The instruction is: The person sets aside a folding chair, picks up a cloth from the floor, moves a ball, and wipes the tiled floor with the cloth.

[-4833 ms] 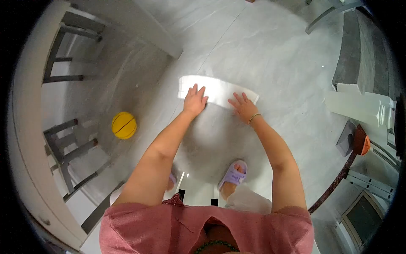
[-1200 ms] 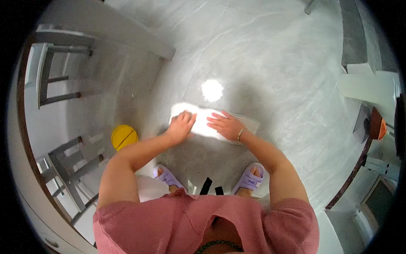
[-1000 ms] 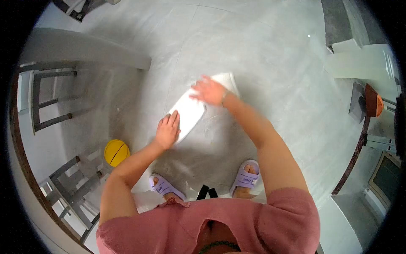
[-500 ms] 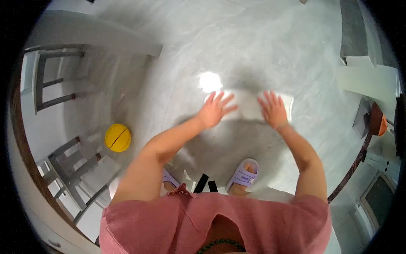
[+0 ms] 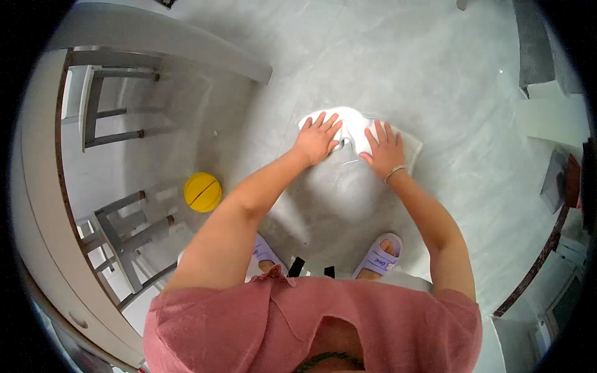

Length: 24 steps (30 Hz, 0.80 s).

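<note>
A white cloth lies on the grey floor in front of me, bunched into an arch between my hands. My left hand presses on its left part, fingers spread. On its right part rests my right hand, also flat with the fingers apart, a thin bracelet at the wrist. The cloth's right end reaches out past that hand. Wet-looking, shiny marks show on the floor just below the arch.
A yellow ball is on the floor to the left, near grey chairs. My feet in purple slippers stand below the cloth. At the right are a dustpan and a long dark handle.
Compared with half a second ago, both hands remain spread on the cloth, and its middle has bunched up. The right hand sits closer to the left one. The camera view has shifted slightly.
</note>
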### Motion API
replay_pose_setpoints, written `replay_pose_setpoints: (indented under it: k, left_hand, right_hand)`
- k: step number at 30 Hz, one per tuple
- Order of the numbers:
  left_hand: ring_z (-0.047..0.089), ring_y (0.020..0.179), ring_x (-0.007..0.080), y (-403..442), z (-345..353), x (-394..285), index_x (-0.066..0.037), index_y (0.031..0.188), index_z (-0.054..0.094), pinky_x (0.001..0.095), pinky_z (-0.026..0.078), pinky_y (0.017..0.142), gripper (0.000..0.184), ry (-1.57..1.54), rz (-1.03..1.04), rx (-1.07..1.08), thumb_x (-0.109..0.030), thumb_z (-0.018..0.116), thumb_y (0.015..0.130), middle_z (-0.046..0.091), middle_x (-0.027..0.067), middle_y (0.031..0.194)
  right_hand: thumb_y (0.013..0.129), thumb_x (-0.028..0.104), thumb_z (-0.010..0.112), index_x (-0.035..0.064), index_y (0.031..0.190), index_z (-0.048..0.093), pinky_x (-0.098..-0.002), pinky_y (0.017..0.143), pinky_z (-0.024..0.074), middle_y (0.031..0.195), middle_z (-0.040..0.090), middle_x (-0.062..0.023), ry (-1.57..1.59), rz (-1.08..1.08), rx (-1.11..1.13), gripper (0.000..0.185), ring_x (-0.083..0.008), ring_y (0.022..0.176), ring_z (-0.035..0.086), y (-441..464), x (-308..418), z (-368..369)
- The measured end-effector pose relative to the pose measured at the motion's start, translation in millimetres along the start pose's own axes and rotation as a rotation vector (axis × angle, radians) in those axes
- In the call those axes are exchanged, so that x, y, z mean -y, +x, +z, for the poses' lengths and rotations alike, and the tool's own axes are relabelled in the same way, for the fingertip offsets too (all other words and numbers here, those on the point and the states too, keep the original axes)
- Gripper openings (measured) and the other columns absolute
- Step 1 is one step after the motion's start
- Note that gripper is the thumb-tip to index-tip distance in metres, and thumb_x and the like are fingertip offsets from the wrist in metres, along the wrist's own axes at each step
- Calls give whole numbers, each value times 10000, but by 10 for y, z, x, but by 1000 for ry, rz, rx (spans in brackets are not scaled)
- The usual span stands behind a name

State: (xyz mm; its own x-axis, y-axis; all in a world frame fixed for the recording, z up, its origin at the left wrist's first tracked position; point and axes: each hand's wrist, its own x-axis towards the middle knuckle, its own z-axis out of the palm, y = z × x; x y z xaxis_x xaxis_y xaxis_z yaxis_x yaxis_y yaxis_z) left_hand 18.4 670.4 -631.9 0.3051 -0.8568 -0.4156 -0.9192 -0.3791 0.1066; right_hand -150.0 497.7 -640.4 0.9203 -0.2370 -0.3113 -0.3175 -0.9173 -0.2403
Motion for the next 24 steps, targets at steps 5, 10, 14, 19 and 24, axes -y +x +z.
replay_pose_setpoints:
  k: [5, 10, 14, 19, 24]
  left_hand:
    - [229, 1443, 317, -812, 223, -133, -167, 1516, 252, 523, 222, 1149, 609, 43, 107, 137, -386, 447, 982, 230, 67, 1580]
    - [238, 1445, 278, -434, 115, 7, -136, 1518, 240, 501, 204, 1159, 613, 35, 90, 80, -367, 441, 987, 283, 38, 1563]
    - [238, 1443, 291, 34, -83, -82, -104, 1511, 248, 485, 204, 1164, 616, -56, -39, 49, -369, 436, 988, 298, 61, 1555]
    - [232, 1443, 309, -684, 246, -281, -76, 1500, 264, 481, 199, 1169, 604, 28, 44, 139, -355, 427, 990, 269, 90, 1563]
    - [230, 1444, 305, -595, 203, -109, -86, 1501, 264, 481, 204, 1167, 599, 63, 107, 117, -343, 437, 989, 239, 76, 1576]
  right_hand:
    - [895, 480, 574, 172, 1495, 304, -575, 1136, 199, 1592, 157, -113, -39, -192, 157, 727, -342, 1455, 160, -611, 57, 253]
    - [847, 530, 611, 172, 1491, 314, -587, 1121, 211, 1594, 153, -104, -10, -153, 61, 794, -333, 1457, 152, -532, 169, 327]
    - [842, 543, 611, 166, 1492, 314, -579, 1121, 213, 1596, 142, -115, -11, -121, -15, 808, -337, 1459, 143, -162, 93, 204]
    - [845, 556, 595, 154, 1491, 315, -591, 1127, 192, 1598, 124, -129, -69, -150, 53, 811, -349, 1461, 128, -606, 46, 336]
    - [864, 569, 561, 145, 1514, 259, -584, 1140, 168, 1606, 93, -122, -67, -144, 112, 833, -348, 1468, 105, -697, 182, 323]
